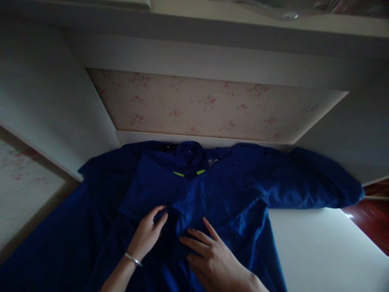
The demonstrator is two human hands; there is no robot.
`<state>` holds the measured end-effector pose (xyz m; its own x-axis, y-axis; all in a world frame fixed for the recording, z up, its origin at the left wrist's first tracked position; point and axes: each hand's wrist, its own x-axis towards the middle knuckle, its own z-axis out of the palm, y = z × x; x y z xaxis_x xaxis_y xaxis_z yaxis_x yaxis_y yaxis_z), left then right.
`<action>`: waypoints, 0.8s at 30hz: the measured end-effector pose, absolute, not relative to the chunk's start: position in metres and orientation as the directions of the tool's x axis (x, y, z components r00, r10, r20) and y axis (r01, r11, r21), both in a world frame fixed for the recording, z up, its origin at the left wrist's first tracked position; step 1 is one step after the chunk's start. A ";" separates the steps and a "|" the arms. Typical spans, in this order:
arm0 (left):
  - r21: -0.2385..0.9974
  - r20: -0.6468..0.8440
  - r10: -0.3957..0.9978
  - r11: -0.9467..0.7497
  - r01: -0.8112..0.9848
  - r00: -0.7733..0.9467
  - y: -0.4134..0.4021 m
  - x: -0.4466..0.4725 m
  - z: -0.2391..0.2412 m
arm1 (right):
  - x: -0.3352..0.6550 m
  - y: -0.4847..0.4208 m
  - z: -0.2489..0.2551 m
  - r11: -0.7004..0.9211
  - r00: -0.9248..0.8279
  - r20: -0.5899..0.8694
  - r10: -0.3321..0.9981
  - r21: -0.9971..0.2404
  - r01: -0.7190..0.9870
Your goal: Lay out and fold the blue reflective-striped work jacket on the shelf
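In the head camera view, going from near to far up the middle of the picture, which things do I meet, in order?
Right hand and left hand on the blue jacket → jacket collar with a yellow-green strip → white ledge → floral wallpaper panel → white frame above it.

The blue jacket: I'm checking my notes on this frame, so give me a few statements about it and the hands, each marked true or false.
1. The blue jacket lies spread on a white surface. True.
2. The left hand wears a bracelet at the wrist. True.
3. The right hand is lifted clear of the jacket. False: it rests on the fabric.
4. The wallpaper panel behind is plain grey. False: it has a floral print.
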<state>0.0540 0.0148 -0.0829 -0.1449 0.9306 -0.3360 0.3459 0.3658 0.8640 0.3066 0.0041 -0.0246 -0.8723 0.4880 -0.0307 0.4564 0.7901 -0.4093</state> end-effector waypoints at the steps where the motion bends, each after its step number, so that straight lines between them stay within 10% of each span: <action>1: 0.853 -0.347 0.921 0.388 0.349 -0.176 0.016 0.051 -0.085 | 0.305 0.004 -0.025 0.791 -0.874 -0.028 0.485 -0.413 0.452; 5: 0.832 -0.030 0.970 0.157 0.532 -0.240 0.011 0.040 -0.081 | 0.302 0.003 -0.027 0.763 -0.854 -0.037 0.519 -0.431 0.482; 8: 0.553 0.366 0.930 -0.209 0.807 -0.010 -0.001 0.039 -0.076 | 0.301 0.002 -0.031 0.732 -0.839 -0.064 0.541 -0.455 0.507; 12: 0.256 0.237 0.877 -0.471 0.844 0.417 -0.009 0.040 -0.085 | 0.300 0.000 -0.038 0.700 -0.831 -0.127 0.542 -0.479 0.529; 19: 0.422 0.133 0.903 -0.424 0.802 0.408 -0.012 0.042 -0.097 | 0.310 -0.011 -0.057 0.653 -0.822 -0.099 0.561 -0.558 0.512; 24: 0.692 0.267 0.953 -0.086 0.717 -0.143 -0.062 0.021 -0.103 | 0.360 -0.055 -0.063 0.374 -0.643 -0.183 0.743 -0.683 0.627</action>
